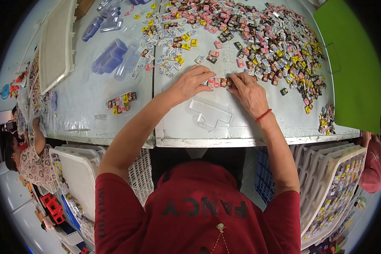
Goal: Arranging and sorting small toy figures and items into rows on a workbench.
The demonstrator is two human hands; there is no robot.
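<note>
Pink square packets [218, 82] rowed between both hands.

Partly covered by the left hand [189, 84] and right hand [249, 94]: both ends of the short row of small packets [218, 82], count impossible to tell. Beyond that row, heaped small packets [266, 38] too tiny for prints to be made out, cut off at the top edge. Right of that row, green sheet [351, 63] cropped by the dark rim. Near that row, clear tray [210, 113] barely distinguishable from the table [241, 137].
</note>
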